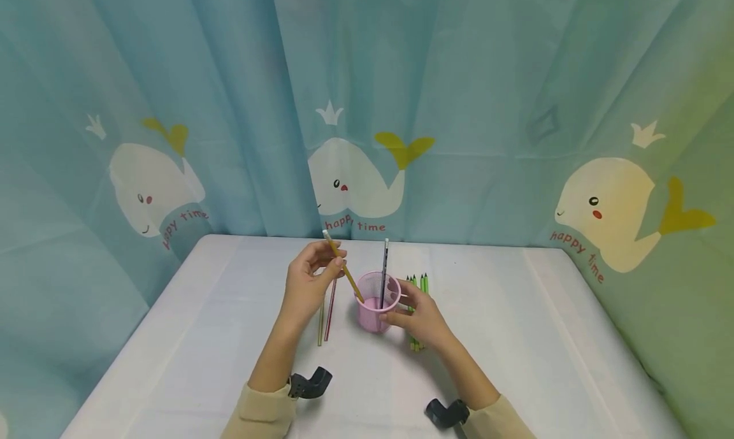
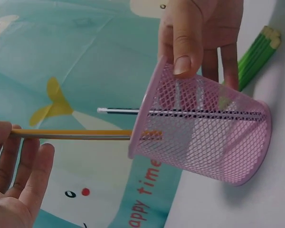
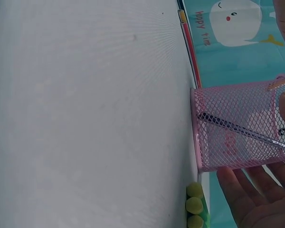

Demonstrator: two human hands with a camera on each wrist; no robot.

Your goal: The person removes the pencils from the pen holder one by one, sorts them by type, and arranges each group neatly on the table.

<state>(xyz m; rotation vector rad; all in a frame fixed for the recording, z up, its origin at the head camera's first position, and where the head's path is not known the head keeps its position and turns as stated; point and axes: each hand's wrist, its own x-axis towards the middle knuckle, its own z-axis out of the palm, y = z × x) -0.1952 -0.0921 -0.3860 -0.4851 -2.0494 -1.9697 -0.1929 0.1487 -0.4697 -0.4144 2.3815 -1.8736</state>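
My left hand (image 1: 306, 287) pinches a yellow pencil (image 1: 346, 271) near its white upper end. The pencil slants, and its lower end is inside the mouth of a pink mesh pen cup (image 2: 209, 147). My right hand (image 1: 423, 316) grips the cup from the right side, its thumb at the rim in the left wrist view. The cup stands upright on the table. A dark patterned pencil (image 1: 385, 267) leans inside it, its foot near the cup's bottom in the right wrist view.
Several green pencils (image 1: 425, 284) lie just right of the cup, partly behind my right hand. A red pencil (image 1: 331, 311) and a gold-coloured pencil (image 1: 320, 324) lie to its left. Behind the white table (image 1: 218, 324) hangs a blue-green curtain (image 1: 493, 107) with whale prints.
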